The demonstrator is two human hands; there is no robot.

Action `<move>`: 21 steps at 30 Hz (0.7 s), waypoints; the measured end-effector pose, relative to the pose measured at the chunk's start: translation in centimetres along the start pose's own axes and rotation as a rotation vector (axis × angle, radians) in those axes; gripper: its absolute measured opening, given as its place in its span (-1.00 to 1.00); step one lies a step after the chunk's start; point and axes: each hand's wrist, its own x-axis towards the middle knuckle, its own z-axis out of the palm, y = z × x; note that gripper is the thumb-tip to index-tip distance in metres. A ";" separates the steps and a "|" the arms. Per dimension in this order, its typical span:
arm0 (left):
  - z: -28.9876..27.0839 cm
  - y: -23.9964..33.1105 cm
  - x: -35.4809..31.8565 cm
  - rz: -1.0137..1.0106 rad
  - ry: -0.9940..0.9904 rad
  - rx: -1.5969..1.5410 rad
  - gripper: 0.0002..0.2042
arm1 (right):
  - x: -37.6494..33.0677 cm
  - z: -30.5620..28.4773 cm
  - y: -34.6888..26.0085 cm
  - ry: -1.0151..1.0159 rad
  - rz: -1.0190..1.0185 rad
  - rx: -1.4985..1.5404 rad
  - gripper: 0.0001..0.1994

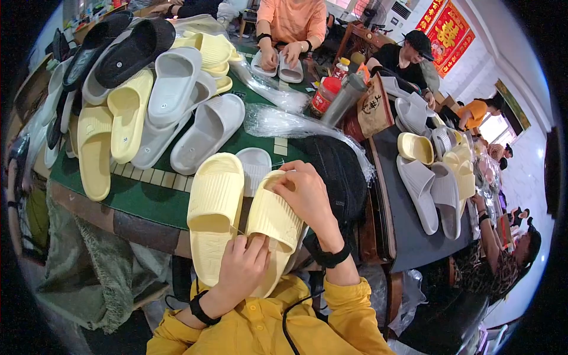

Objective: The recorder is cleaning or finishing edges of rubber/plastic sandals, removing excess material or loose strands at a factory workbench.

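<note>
Two pale yellow ribbed slide slippers stand side by side before me, toes away: the left slipper (216, 195) and the right slipper (273, 216). At the right slipper's foot opening, my left hand (244, 266) is closed, fingertips partly hidden under the strap. A thin clear strand (235, 229) runs from the left slipper's strap to these fingers. My right hand (305, 192) bends over the right slipper's toe end, thumb and fingers closed on its front edge. Just beyond them lies a light grey slipper (255, 168), partly covered.
Yellow, grey and black slippers (171, 89) pile up at left on the green table (148, 204). Bundles of clear plastic strands (296, 123) lie beyond my hands, near a grey flask (345, 97) and red-lidded jar (325, 94). Across sits a co-worker (291, 23); more slippers cover the right-hand table (408, 251).
</note>
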 end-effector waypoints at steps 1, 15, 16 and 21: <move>0.0 0.0 0.0 -0.003 0.011 -0.014 -0.71 | -0.1 0.1 0.2 0.017 -0.011 0.007 -0.86; -3.1 -1.7 0.7 0.089 -0.029 -0.243 -0.68 | -0.3 -1.0 0.5 0.226 0.123 0.226 -0.93; -3.2 -1.9 0.6 0.093 -0.036 -0.291 -0.68 | -0.3 -1.2 0.7 0.242 0.173 0.310 -0.93; -5.3 -3.3 1.3 0.175 -0.044 -0.446 -0.68 | -0.7 -1.6 2.1 0.306 0.293 0.612 -0.93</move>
